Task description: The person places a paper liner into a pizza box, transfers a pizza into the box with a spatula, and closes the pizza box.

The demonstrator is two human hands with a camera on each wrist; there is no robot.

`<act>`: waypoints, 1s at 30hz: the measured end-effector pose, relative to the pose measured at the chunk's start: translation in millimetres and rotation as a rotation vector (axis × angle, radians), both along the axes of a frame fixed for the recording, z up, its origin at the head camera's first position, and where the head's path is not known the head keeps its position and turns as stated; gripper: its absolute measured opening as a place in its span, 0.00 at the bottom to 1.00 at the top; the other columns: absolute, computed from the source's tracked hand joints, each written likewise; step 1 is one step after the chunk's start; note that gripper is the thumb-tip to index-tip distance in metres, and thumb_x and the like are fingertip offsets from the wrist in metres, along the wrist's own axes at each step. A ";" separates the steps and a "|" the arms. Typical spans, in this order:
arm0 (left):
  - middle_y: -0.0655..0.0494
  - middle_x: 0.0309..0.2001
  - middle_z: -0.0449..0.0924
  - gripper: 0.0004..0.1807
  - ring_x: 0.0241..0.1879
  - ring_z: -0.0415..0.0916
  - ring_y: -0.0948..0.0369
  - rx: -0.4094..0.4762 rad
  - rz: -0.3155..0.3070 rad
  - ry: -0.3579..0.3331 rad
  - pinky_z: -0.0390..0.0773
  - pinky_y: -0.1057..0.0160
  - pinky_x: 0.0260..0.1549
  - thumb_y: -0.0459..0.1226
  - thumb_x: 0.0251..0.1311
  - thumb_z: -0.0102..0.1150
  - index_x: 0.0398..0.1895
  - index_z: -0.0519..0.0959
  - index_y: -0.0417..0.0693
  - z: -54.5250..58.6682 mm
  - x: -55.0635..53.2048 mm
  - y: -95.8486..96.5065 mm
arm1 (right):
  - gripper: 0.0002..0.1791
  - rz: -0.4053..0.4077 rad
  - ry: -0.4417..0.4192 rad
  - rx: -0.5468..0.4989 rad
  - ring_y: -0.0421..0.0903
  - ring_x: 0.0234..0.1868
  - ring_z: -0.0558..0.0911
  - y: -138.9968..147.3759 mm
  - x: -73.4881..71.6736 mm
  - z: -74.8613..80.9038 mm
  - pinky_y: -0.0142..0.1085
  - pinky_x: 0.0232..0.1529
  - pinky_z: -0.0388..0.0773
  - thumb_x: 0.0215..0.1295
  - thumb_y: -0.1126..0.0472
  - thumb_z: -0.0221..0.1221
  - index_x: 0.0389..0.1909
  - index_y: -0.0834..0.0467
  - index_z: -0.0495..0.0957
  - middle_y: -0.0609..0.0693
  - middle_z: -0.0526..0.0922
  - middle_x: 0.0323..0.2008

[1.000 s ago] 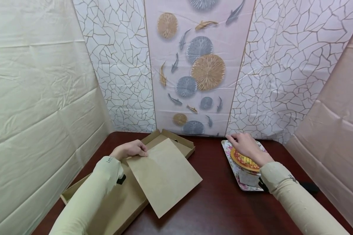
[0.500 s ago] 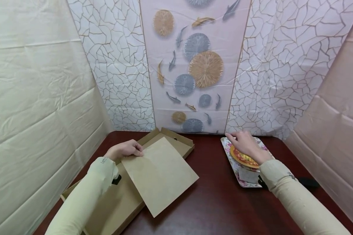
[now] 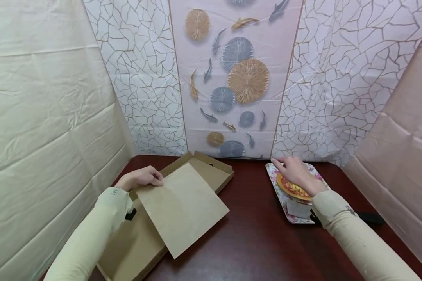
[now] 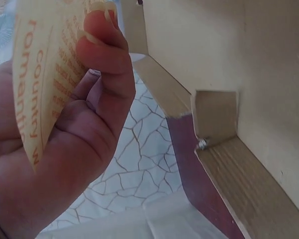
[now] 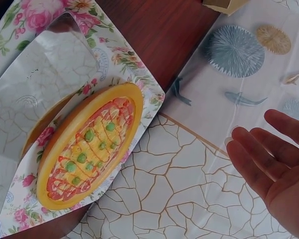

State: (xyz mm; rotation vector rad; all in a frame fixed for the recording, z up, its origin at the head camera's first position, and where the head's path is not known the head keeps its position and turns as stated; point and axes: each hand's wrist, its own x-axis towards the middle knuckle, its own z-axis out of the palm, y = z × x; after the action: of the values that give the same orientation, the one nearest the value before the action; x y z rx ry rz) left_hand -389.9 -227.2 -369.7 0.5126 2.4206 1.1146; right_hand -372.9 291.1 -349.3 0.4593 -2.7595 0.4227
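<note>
My left hand [image 3: 144, 177] pinches a corner of a square tan paper sheet [image 3: 184, 208] between thumb and fingers. Orange print shows on the side of the paper [image 4: 45, 74] seen in the left wrist view. Tilted, the sheet overlaps an open cardboard box [image 3: 137, 234] on the left of the table. My right hand [image 3: 293, 171] hovers over a floral tray [image 3: 283, 200], holding nothing, its fingers [image 5: 254, 149] loosely extended. On that tray sits a small oval-looking pizza [image 5: 92, 149] with red, yellow and green topping, beside a broad shiny metal blade [image 5: 45, 74].
A dark handle [image 3: 371, 218] sticks out to the right of the tray. The reddish-brown table [image 3: 253, 242] runs between box and tray. Patterned cloth [image 3: 239, 128] hangs right behind the table, with pale cloth walls on both sides.
My left hand has drawn the paper sheet leftward, farther over the box. My right hand has stayed nearly in place above the tray.
</note>
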 end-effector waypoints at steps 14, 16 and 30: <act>0.61 0.24 0.71 0.06 0.23 0.68 0.66 0.011 0.013 -0.046 0.69 0.70 0.24 0.30 0.61 0.58 0.31 0.76 0.32 0.2 7.4 -20.9 | 0.27 -0.018 0.000 -0.025 0.54 0.32 0.82 2.5 2.1 -1.1 0.54 0.44 0.75 0.75 0.46 0.43 0.58 0.63 0.75 0.61 0.85 0.35; 0.60 0.23 0.70 0.06 0.23 0.67 0.66 0.018 0.013 -0.060 0.69 0.70 0.24 0.30 0.61 0.58 0.29 0.75 0.32 -0.6 8.0 -23.2 | 0.30 -0.025 -0.010 -0.028 0.60 0.40 0.82 3.0 2.0 -1.8 0.57 0.49 0.74 0.75 0.44 0.41 0.62 0.63 0.72 0.65 0.84 0.41; 0.62 0.22 0.71 0.06 0.22 0.68 0.68 0.028 0.048 -0.075 0.70 0.71 0.25 0.29 0.61 0.57 0.29 0.75 0.35 -1.0 9.9 -39.7 | 0.37 -0.024 -0.066 -0.061 0.69 0.67 0.63 4.6 -1.8 -5.5 0.61 0.67 0.56 0.75 0.38 0.34 0.71 0.62 0.58 0.69 0.65 0.67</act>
State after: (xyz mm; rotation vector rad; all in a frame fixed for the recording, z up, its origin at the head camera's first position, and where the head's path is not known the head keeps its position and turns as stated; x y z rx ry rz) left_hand -380.0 -266.9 -370.7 0.4162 2.3666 1.1683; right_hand -374.8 295.8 -354.8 0.4039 -2.8031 0.5238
